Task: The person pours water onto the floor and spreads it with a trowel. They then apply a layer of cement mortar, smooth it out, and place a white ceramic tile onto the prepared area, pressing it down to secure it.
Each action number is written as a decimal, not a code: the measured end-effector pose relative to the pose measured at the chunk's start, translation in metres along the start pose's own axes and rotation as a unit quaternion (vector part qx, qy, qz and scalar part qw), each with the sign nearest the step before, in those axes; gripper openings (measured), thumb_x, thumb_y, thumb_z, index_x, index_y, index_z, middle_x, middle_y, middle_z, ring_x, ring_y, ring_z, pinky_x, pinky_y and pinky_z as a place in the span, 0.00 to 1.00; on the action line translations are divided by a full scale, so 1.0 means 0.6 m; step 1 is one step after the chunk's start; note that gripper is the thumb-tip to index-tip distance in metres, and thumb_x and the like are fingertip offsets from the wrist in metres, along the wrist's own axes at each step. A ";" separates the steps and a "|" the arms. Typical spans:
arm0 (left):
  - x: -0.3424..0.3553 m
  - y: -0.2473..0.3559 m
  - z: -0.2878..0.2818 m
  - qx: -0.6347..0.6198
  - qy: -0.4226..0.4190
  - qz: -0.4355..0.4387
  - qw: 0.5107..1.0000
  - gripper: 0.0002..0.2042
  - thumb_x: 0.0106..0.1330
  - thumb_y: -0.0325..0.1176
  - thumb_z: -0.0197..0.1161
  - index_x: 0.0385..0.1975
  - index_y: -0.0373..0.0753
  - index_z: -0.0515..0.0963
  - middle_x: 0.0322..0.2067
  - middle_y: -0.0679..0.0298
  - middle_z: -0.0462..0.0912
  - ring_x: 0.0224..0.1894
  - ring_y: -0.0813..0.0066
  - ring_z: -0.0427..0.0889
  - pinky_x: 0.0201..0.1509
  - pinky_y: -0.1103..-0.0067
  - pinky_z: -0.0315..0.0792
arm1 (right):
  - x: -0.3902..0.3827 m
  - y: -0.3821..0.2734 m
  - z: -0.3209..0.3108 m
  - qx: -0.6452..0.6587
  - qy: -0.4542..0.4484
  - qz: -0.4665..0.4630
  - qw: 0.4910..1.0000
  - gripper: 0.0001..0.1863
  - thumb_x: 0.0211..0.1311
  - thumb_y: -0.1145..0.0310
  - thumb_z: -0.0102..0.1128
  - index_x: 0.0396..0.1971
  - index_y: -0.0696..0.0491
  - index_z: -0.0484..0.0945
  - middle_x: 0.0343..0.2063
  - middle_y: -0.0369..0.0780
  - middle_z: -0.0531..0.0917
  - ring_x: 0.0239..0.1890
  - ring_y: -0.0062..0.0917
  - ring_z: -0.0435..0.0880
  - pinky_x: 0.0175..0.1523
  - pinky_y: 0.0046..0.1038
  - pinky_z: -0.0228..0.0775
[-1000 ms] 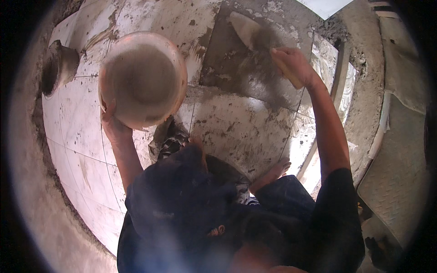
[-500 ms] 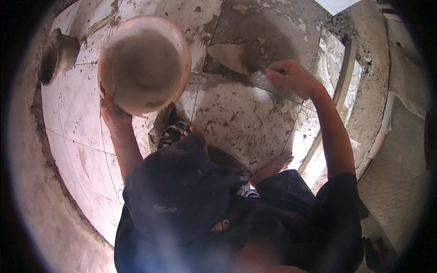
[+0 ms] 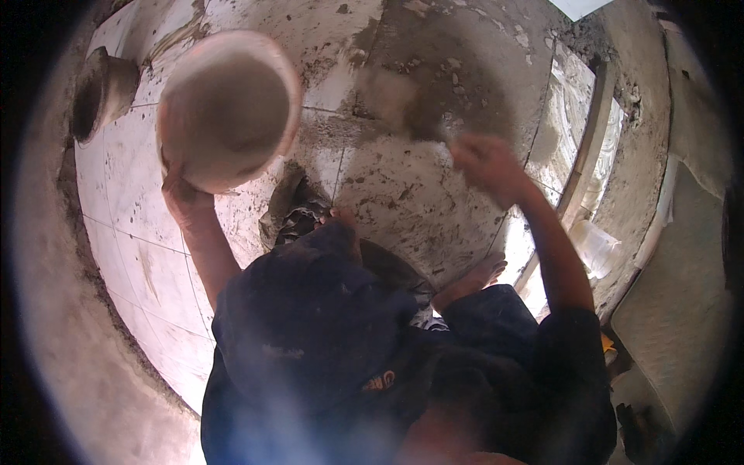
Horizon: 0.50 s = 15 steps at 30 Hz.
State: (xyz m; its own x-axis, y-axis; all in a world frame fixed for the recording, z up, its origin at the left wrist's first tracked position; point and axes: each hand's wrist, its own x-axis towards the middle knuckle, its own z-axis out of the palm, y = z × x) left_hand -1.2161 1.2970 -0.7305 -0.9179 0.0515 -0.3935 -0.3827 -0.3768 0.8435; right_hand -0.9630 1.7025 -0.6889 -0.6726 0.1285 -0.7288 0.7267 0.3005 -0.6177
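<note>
My left hand grips the lower left rim of a round, mortar-smeared basin. The basin is tilted, its opening facing up toward me, with grey residue inside. Over the floor to its right, my right hand is closed round the handle of a trowel. The trowel blade points left and is smeared by motion; whether it touches the floor I cannot tell. Beneath it the tiled floor is coated with wet grey mortar patches and splashes.
A dirty round container lies at the far left. Dark crumpled material sits beside my feet. At right, a long straight bar lies along the floor edge, with a translucent plastic container next to my right arm.
The basin has shifted slightly left and tilted more. My right hand has moved a little nearer, and the trowel blade has blurred. The translucent container has come into view beside my right arm.
</note>
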 end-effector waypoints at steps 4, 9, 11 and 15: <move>0.037 0.004 -0.075 0.067 -0.025 0.100 0.992 0.25 0.66 0.35 0.55 0.63 0.34 0.65 0.62 0.49 0.67 0.63 0.49 0.70 0.67 0.58 0.65 | 0.012 0.086 0.128 0.025 -0.077 -0.103 0.991 0.24 0.70 0.50 0.52 0.43 0.59 0.79 0.30 0.39 0.81 0.30 0.21 0.79 0.36 0.27 0.74; 0.043 0.004 -0.104 0.152 0.014 0.131 0.980 0.25 0.69 0.39 0.53 0.63 0.34 0.65 0.62 0.48 0.67 0.63 0.50 0.70 0.67 0.58 0.64 | 0.072 0.074 0.097 0.074 0.042 -0.184 0.979 0.20 0.71 0.53 0.49 0.37 0.58 0.77 0.29 0.40 0.80 0.25 0.22 0.77 0.31 0.29 0.71; 0.021 0.000 -0.104 0.146 0.052 0.118 0.981 0.25 0.69 0.39 0.52 0.63 0.33 0.65 0.62 0.48 0.67 0.63 0.50 0.70 0.67 0.58 0.64 | 0.036 0.053 0.052 0.115 0.055 -0.123 0.984 0.22 0.68 0.51 0.53 0.39 0.58 0.77 0.31 0.44 0.80 0.28 0.28 0.80 0.35 0.32 0.73; -0.043 0.002 -0.052 0.182 0.119 0.140 0.966 0.25 0.70 0.41 0.51 0.63 0.33 0.65 0.62 0.48 0.68 0.63 0.50 0.70 0.68 0.58 0.64 | -0.055 0.164 0.025 0.059 0.189 -0.085 0.977 0.20 0.66 0.53 0.58 0.39 0.58 0.75 0.27 0.39 0.78 0.24 0.20 0.78 0.30 0.28 0.72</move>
State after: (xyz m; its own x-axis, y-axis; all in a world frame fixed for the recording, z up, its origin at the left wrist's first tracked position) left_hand -1.1899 1.2662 -0.7308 -0.9572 -0.2360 -0.1674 -0.1738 0.0066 0.9848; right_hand -0.8668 1.7134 -0.7301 -0.7720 0.4325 -0.4658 0.5964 0.2393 -0.7662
